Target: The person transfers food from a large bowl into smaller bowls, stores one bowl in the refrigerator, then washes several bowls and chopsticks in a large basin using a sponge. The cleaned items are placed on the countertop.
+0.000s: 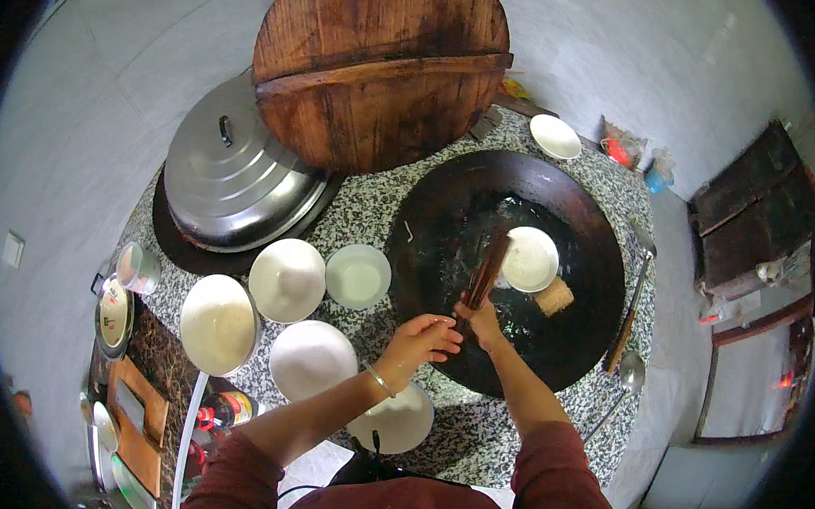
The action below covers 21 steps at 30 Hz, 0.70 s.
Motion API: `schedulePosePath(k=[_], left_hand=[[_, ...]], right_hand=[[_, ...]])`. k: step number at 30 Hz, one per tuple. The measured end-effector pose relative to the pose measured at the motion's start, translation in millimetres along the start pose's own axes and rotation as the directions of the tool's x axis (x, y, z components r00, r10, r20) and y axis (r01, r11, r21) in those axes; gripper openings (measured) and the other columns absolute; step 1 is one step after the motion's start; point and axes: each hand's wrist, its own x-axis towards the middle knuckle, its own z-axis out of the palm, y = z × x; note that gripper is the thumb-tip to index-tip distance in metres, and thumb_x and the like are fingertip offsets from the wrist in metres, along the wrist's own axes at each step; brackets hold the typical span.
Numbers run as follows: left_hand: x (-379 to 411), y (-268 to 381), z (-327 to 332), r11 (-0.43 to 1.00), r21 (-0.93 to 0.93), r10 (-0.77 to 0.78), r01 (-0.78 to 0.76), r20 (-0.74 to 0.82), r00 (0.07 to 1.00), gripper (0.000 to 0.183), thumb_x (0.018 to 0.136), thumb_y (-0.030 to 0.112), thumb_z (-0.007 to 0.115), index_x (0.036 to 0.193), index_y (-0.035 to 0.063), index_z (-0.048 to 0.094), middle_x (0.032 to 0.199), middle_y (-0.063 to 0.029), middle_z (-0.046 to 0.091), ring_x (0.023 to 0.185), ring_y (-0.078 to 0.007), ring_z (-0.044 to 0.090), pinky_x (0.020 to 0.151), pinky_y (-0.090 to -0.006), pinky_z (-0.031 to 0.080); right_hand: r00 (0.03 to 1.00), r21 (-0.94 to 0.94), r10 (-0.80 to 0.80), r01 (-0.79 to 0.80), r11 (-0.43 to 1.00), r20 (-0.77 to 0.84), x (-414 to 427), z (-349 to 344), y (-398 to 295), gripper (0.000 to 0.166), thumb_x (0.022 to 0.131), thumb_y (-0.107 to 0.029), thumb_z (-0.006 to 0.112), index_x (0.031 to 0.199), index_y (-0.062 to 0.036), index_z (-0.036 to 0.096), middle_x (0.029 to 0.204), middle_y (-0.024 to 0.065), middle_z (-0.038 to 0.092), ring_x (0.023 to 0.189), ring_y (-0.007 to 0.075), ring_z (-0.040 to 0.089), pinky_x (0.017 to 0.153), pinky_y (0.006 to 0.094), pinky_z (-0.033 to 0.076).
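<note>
My right hand grips a bundle of dark brown chopsticks, held at a slant over a large black wok. Just left of it, at the wok's near rim, my left hand has its fingers bent and parted, with nothing seen in them. Dark water fills the wok's bottom. A white bowl sits in that water to the right of the chopsticks. Against the bowl's lower right side lies a tan scrubbing pad.
Several white bowls stand left of the wok. A domed metal lid and a round wooden lid are behind. Along the right edge lie a wooden-handled spatula and a metal ladle. Sauce bottles stand lower left.
</note>
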Motion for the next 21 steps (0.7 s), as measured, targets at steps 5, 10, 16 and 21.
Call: schedulePosePath(k=[5,10,16,21], left_hand=[[6.6,-17.4,8.3,1.000,-0.006,0.000,0.000,-0.004,1.000,0.033,0.090,0.029,0.049,0.112,0.0035,0.049,0.098,-0.0110,0.060,0.087,-0.0190,0.059,0.074,-0.0286,0.046],[2.7,-29.1,19.4,1.000,0.025,-0.016,0.018,-0.075,0.997,0.030,0.090,0.026,0.048,0.110,0.0040,0.050,0.096,-0.0107,0.061,0.085,-0.0182,0.060,0.073,-0.0281,0.046],[13.4,-54.4,33.8,0.993,0.103,-0.052,0.063,-0.105,0.993,0.028,0.089,0.025,0.049,0.108,0.0047,0.053,0.092,-0.0071,0.062,0.080,-0.0143,0.060,0.068,-0.0247,0.046],[18.6,-58.5,41.8,0.970,0.237,0.078,-0.051,-0.108,0.991,0.027,0.089,0.026,0.049,0.107,0.0053,0.053,0.090,-0.0050,0.062,0.078,-0.0108,0.059,0.065,-0.0233,0.046]], right_hand=[[0.974,-0.919,0.053,0.187,0.347,0.218,-28.5,-87.1,20.1,0.033,0.071,-0.005,0.057,0.104,-0.0087,0.056,0.100,0.0187,0.056,0.093,0.0369,0.056,0.077,0.0411,0.045],[0.987,-0.991,-0.151,-0.074,-0.108,-0.057,-15.4,-124.8,12.4,0.015,0.080,-0.011,0.047,0.094,-0.0071,0.051,0.092,0.0149,0.054,0.089,0.0308,0.058,0.070,0.0441,0.047],[0.974,-0.980,-0.169,-0.125,0.157,-0.151,33.1,-42.4,62.6,0.028,0.084,-0.021,0.050,0.107,-0.0066,0.044,0.101,0.0140,0.058,0.088,0.0272,0.062,0.070,0.0392,0.052],[0.985,-0.961,-0.049,0.151,-0.232,0.167,44.3,-36.0,-55.2,0.019,0.080,-0.017,0.054,0.097,-0.0091,0.057,0.092,0.0091,0.062,0.086,0.0238,0.060,0.071,0.0434,0.047]])
